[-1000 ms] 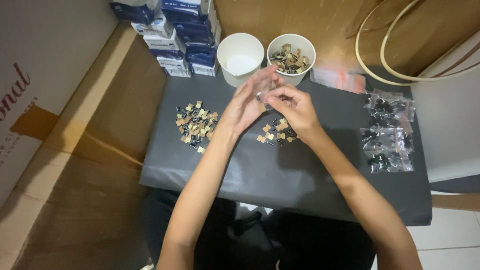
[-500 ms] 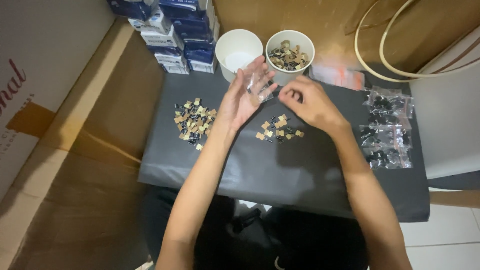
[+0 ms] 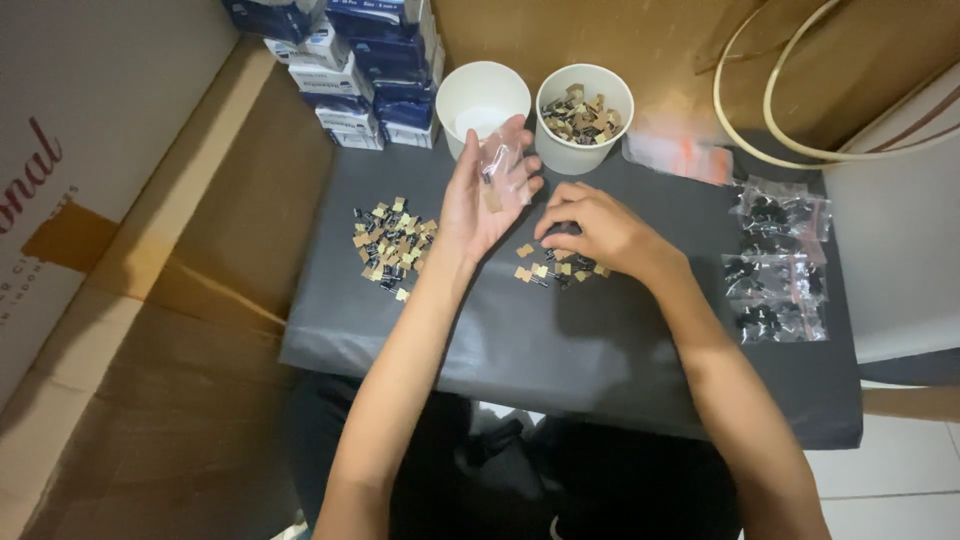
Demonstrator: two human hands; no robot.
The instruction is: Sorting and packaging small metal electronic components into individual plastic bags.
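The left hand is raised palm up, fingers half spread, and its grip holds a small clear bag against the fingertips. The right hand lies palm down on the grey counter, fingers curled together over the small pile of parts. This pile lies directly under the right grip and just beside the left wrist.

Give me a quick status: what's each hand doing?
Left hand holds small clear plastic bag, palm up. Right hand down on small pile of tan-and-black parts. Nothing in the way.
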